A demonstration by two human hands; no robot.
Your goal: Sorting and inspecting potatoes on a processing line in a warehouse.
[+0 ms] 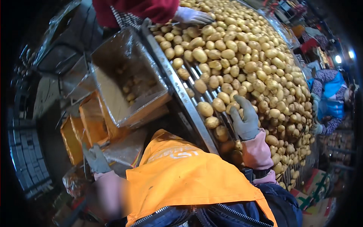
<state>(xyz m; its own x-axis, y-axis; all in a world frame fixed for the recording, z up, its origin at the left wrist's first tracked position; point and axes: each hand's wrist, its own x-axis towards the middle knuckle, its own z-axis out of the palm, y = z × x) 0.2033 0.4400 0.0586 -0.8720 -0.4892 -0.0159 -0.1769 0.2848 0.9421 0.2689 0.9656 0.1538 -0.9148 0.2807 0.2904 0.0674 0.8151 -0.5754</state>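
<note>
A large heap of potatoes [261,75] covers a roller conveyor with a metal side rail [181,90]. My right hand [245,120], in a grey glove, reaches over the near part of the heap. Its fingers are apart and rest against potatoes, without any closed grip that I can see. My left hand [96,158], also gloved, is low on the left with its fingers apart. Beside it stand orange plastic-lined containers [94,117] and a sheet of clear plastic [124,151]. Bare rollers [196,72] show between loose potatoes close to the rail.
A cardboard box [113,90] lined with clear plastic stands left of the rail, some potatoes at its bottom. Across the top, a co-worker's gloved hand [193,16] lies on the potatoes. Another person in a blue vest [329,108] works at the far right side.
</note>
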